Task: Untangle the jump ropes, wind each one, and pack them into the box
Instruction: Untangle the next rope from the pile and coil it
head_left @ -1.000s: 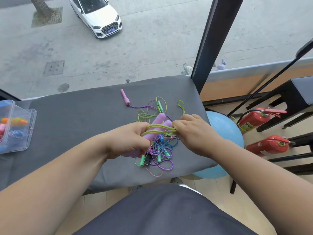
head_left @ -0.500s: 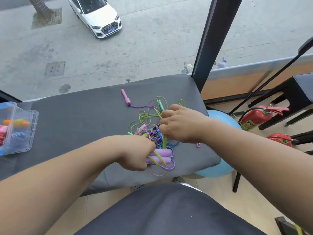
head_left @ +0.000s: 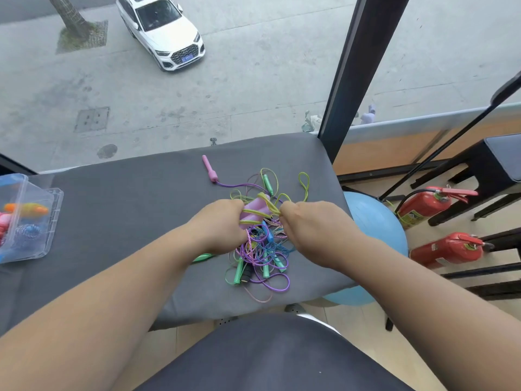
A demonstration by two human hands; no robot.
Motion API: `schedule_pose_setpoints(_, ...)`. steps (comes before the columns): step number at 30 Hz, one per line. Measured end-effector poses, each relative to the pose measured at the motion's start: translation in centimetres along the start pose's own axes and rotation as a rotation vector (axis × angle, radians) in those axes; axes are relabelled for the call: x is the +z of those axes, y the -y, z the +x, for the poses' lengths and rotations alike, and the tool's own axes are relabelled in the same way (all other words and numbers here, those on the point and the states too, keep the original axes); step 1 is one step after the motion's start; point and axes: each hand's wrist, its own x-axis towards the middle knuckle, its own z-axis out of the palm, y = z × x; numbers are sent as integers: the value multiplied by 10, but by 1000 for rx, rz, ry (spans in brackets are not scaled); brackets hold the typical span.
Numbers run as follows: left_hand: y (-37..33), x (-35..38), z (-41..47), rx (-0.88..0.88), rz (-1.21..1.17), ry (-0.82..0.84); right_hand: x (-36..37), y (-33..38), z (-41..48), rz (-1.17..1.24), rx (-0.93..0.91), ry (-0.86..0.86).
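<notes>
Right hand (head_left: pixel 313 230) nearer again; coiled rope (head_left: pixel 26 231) in box (head_left: pixel 55 210)

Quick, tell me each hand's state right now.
Left hand: grips the purple handles wound with yellow-green rope.
Right hand: pinches that yellow-green rope.

Taking the rope tangle (head_left: pixel 262 249) as centre, I see bare grey table (head_left: pixel 127 221) from 8 to 11 o'clock, open as far as the clear box (head_left: pixel 53 215) at the 9 o'clock edge. At 11 a pink handle (head_left: pixel 210 169) lies with its cord trailing back to the tangle. At 12 the window glass (head_left: pixel 253 94) closes the far edge, and the black post (head_left: pixel 352 80) stands at 1.

The left hand (head_left: pixel 220 230) grips the purple handles (head_left: pixel 255 210) and the right hand (head_left: pixel 310 230) pinches the yellow-green cord (head_left: pixel 267 206). That cord bars the gap between them. At 3 the table ends, with a blue ball (head_left: pixel 375 221) below.
</notes>
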Motion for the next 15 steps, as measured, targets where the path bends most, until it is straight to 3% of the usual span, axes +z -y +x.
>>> schedule_pose_setpoints(7, -11, -6, -10, -55, -584, -11, 6, -1, -15, 162, 117, -92)
schedule_pose_setpoints(12, -17, -15, -23, -23, -780, 51, 0, -9, -16, 225, 148, -96)
schedule_pose_setpoints(15, -16, -17, -26, -23, -895, 65, 0, -10, -16, 234, 132, -334)
